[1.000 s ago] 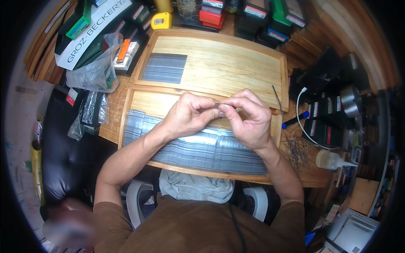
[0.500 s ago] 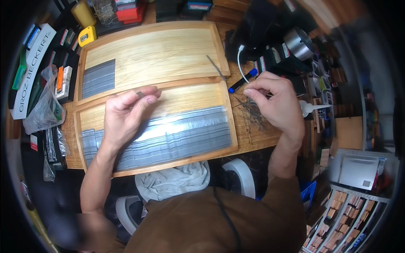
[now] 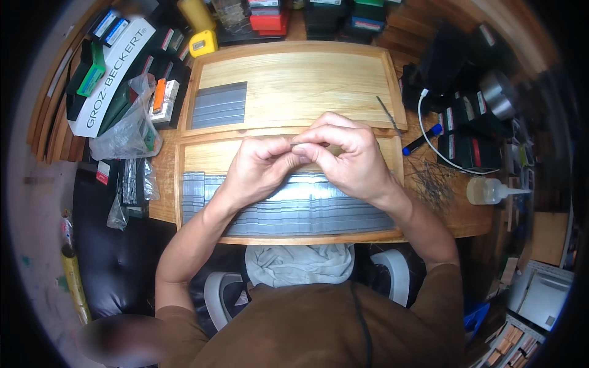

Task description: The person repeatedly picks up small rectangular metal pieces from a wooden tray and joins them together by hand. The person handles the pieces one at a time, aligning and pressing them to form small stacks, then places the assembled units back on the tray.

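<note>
Grey piece point(image 3: 297, 145): held above near tray point(image 3: 205, 158), mostly hidden by fingertips.
Left hand point(image 3: 261, 168): pinching piece between thumb and forefinger.
Right hand point(image 3: 351, 153): pinching same piece, touching left hand.
Near tray: lined with grey strips point(image 3: 294, 211).
Far tray point(image 3: 307, 83): bearing grey block point(image 3: 219, 105) at left.

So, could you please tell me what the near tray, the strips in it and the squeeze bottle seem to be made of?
Near tray: wood, perhaps varnished, by its honey colour and slight sheen. Strips: probably smooth metal, grey with bright glare, though plastic is possible. Squeeze bottle: likely plastic, being translucent with a pale nozzle.
</note>
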`<move>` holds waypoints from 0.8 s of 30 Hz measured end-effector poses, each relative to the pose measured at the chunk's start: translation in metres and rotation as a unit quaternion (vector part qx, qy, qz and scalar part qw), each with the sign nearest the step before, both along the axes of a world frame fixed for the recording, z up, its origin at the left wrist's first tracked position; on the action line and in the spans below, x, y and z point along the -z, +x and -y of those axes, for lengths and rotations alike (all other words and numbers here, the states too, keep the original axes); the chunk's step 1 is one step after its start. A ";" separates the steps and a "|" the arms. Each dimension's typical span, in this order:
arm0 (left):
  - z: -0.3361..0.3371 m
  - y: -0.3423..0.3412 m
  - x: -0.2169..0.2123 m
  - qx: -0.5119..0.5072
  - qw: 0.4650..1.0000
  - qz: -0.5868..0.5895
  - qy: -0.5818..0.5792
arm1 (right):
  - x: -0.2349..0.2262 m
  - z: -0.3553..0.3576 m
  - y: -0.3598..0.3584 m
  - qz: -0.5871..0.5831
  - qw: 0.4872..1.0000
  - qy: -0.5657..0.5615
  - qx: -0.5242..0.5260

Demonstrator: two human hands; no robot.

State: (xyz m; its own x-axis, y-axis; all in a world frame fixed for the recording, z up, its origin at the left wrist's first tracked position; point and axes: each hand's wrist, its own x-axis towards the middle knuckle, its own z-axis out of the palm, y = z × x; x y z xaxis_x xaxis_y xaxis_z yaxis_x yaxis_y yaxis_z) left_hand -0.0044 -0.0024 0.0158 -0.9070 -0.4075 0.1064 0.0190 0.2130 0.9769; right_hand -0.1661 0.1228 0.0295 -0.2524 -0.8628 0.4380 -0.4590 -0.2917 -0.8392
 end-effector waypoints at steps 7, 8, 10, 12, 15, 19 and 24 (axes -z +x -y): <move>-0.002 -0.001 0.006 0.014 1.000 -0.002 0.022 | 0.008 -0.001 -0.001 0.070 0.997 0.012 -0.006; -0.003 -0.001 0.007 0.014 1.000 0.003 0.020 | 0.009 -0.001 -0.001 0.074 0.997 0.017 -0.005; 0.000 -0.001 0.010 0.019 1.000 0.012 0.013 | 0.011 -0.001 -0.001 0.083 0.996 0.026 -0.007; 0.007 -0.001 0.014 0.030 0.999 0.021 0.007 | 0.012 0.000 -0.002 0.072 0.997 0.027 -0.005; 0.000 -0.002 0.009 0.007 1.000 -0.006 -0.016 | 0.014 0.000 -0.001 0.043 0.999 0.006 0.004; 0.003 -0.002 0.005 0.023 0.999 0.021 -0.012 | 0.014 0.000 0.001 -0.034 0.998 -0.041 0.018; 0.003 -0.003 0.005 0.020 1.000 0.017 0.008 | 0.011 0.003 -0.005 -0.107 0.988 -0.111 0.018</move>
State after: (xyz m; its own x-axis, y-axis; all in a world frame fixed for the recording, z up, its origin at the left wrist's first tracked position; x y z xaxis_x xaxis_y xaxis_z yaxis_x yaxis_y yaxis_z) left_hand -0.0074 -0.0054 0.0105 -0.9253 -0.3728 0.0692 -0.0060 0.1970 0.9804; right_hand -0.1711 0.1200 0.0182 -0.1628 -0.7311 0.6626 -0.6328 -0.4379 -0.6386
